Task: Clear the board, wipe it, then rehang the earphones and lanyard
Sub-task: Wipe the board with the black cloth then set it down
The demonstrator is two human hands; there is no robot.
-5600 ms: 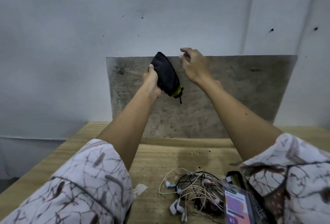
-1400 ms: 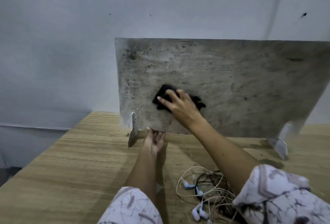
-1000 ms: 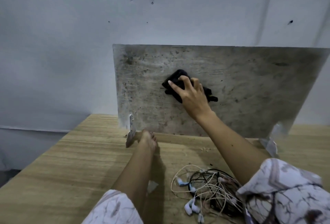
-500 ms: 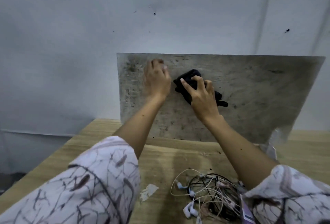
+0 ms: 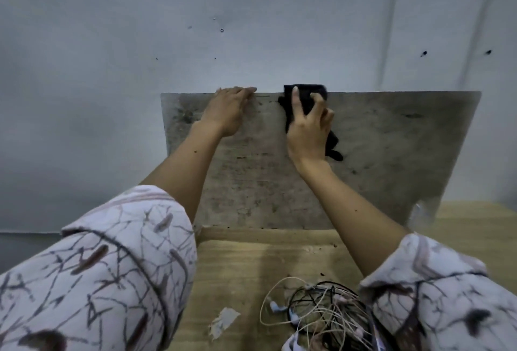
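Note:
A grey, stained board [image 5: 386, 149] stands upright on the wooden table against the wall. My left hand [image 5: 225, 111] grips its top edge, fingers curled over the rim. My right hand [image 5: 309, 129] presses a black cloth [image 5: 306, 97] flat against the board at its top edge, a tail of the cloth hanging below my wrist. A tangle of earphones [image 5: 316, 314] in white, beige and black cords lies on the table at the bottom, partly under my right sleeve. The lanyard is hidden from view.
The wooden table [image 5: 246, 269] runs from the board toward me. A torn scrap of white paper [image 5: 223, 320] lies left of the earphones. A metal foot [image 5: 421, 212] shows at the board's lower right corner. The grey wall [image 5: 251, 29] rises behind.
My right hand has wiped the cloth from the board's lower middle up to its top edge. My left hand left the table by the board's foot and took hold of the top edge.

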